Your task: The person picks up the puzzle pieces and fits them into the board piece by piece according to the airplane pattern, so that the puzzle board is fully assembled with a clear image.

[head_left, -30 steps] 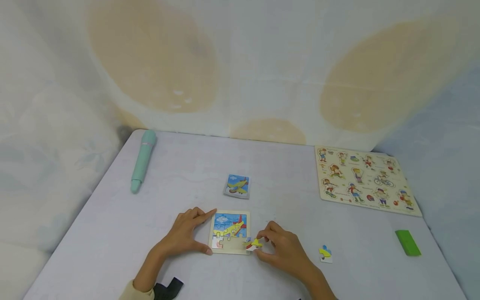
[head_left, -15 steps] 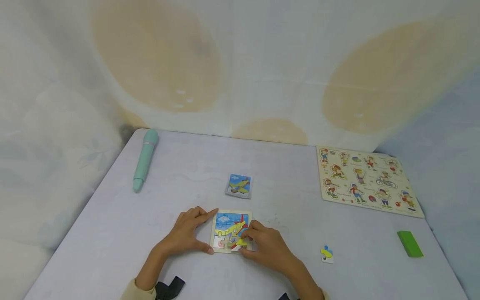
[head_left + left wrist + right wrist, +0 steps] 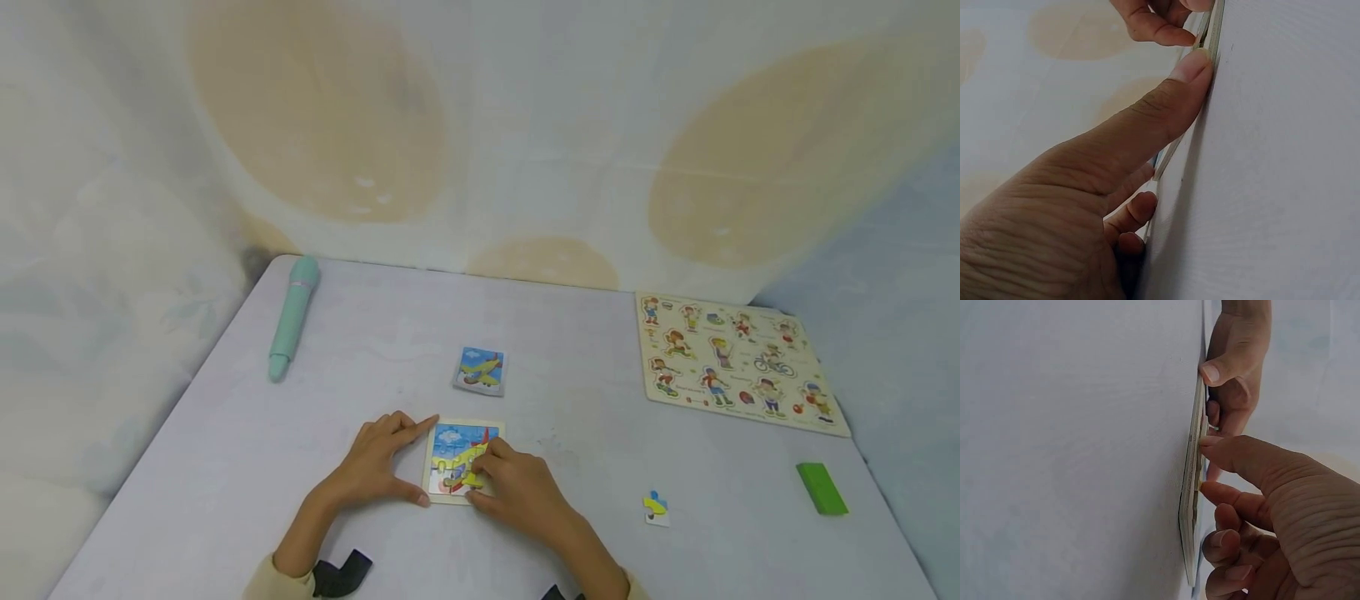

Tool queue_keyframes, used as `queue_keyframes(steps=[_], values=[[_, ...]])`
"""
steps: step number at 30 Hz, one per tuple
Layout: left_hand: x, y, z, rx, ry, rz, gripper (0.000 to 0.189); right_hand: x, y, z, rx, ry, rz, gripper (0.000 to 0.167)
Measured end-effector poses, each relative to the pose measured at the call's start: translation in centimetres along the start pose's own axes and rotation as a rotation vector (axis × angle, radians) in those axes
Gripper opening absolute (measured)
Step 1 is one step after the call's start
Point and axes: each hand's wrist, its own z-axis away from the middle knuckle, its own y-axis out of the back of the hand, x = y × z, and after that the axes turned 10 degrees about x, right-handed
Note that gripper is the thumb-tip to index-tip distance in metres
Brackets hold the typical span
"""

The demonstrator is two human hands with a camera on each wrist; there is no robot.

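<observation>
A small wooden jigsaw tray with a yellow airplane picture lies before me, largely filled with pieces. My left hand steadies its left side, straight thumb at the near corner and straight index finger at the far corner. Between thumb and index finger, my right hand pinches a yellow-and-red puzzle piece low in the tray, partly covered by the fingers. In the right wrist view, a sliver of tray edge shows beneath these fingertips. To the right, another puzzle piece lies loose on the table.
Behind the tray lies a small airplane picture card. A mint-green microphone-shaped object is at the back left. A wooden board with children figures occupies the back right, with a green block nearer. Fabric walls surround the table.
My right hand has carried its puzzle piece leftward from the tray's right edge into the lower part of the picture. The left hand stays at the tray's left side.
</observation>
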Motion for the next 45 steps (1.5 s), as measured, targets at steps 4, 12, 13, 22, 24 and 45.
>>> queue_keyframes(steps=[4,12,13,22,24,45], values=[[-0.1,0.0,0.0,0.003,-0.006,0.003,0.107,-0.1,-0.1,0.0,-0.001,-0.016,0.002,0.033],[-0.1,0.0,0.0,0.009,-0.012,0.011,0.106,-0.3,0.0,0.0,-0.050,-0.054,-0.002,0.040],[-0.1,0.0,0.0,0.012,-0.016,0.011,0.106,-0.4,0.1,0.1,-0.059,-0.058,-0.007,0.041],[0.0,0.0,0.1,0.015,-0.039,0.006,0.103,-0.7,0.7,1.6,-0.118,0.039,0.038,0.050],[0.0,0.0,0.1,0.018,-0.041,0.000,0.103,-0.9,0.9,1.8,-0.147,0.048,0.067,0.051],[0.0,-0.1,0.1,0.016,-0.030,-0.005,0.104,-0.5,1.4,2.8,-0.145,-0.019,0.008,0.066]])
